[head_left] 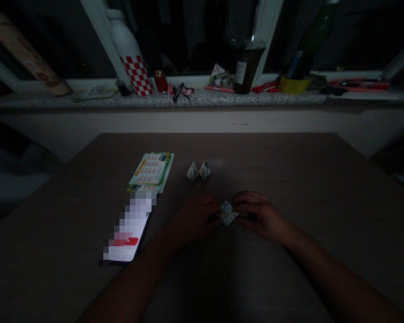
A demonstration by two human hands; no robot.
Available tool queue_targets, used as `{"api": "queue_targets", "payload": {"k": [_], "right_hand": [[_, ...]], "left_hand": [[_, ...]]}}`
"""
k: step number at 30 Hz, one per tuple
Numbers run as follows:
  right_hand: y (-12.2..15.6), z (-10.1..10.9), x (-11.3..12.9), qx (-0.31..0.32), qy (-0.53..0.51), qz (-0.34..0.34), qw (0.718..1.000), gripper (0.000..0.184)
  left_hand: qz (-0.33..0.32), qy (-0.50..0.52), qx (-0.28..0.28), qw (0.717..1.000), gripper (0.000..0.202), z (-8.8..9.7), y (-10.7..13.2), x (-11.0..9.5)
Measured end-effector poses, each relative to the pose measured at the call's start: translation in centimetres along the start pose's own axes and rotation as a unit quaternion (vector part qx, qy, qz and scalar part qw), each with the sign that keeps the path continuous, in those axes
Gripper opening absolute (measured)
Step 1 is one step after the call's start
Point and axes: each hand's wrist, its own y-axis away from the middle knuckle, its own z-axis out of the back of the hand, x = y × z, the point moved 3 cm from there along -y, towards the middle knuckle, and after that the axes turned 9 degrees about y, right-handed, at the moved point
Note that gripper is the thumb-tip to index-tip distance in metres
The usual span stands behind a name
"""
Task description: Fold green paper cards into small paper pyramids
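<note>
Between my two hands, above the middle of the wooden table (276, 278), is a small folded paper piece (226, 214) with a printed pattern. My left hand (200, 215) has its fingers closed on the left side of it. From the right, my right hand (257, 213) pinches the opposite side with thumb and fingers. Beyond my hands stand two similar pointed origami pieces (198, 171), side by side. Dim light hides the finer folds and some fingertips.
A stack of printed calendar sheets (151, 169) lies to the left, with a lit phone (129, 231) just below it. Along the granite windowsill (202, 101) stand a checkered bottle (134, 67), a small jar (160, 81), a dark cup (247, 69) and a green bottle (314, 36).
</note>
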Motion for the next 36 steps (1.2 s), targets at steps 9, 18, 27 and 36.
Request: {"api": "queue_targets", "payload": {"k": [9, 18, 27, 36], "right_hand": [[0.1, -0.4, -0.4, -0.009, 0.010, -0.007, 1.000, 0.020], [-0.1, -0.4, -0.5, -0.026, -0.003, -0.022, 0.999, 0.012], [-0.4, -0.6, -0.2, -0.042, 0.020, -0.096, 0.994, 0.009], [-0.7, -0.7, 0.1, -0.054, 0.033, -0.136, 0.989, 0.014]], "left_hand": [[0.002, -0.015, 0.006, 1.000, 0.019, 0.1, -0.1, 0.1], [0.031, -0.004, -0.027, 0.999, 0.022, 0.6, -0.1, 0.5], [0.073, 0.017, -0.097, 0.992, 0.022, -0.2, -0.2, 1.4], [0.102, -0.009, -0.115, 0.988, 0.020, -1.0, -0.3, 1.2]]}}
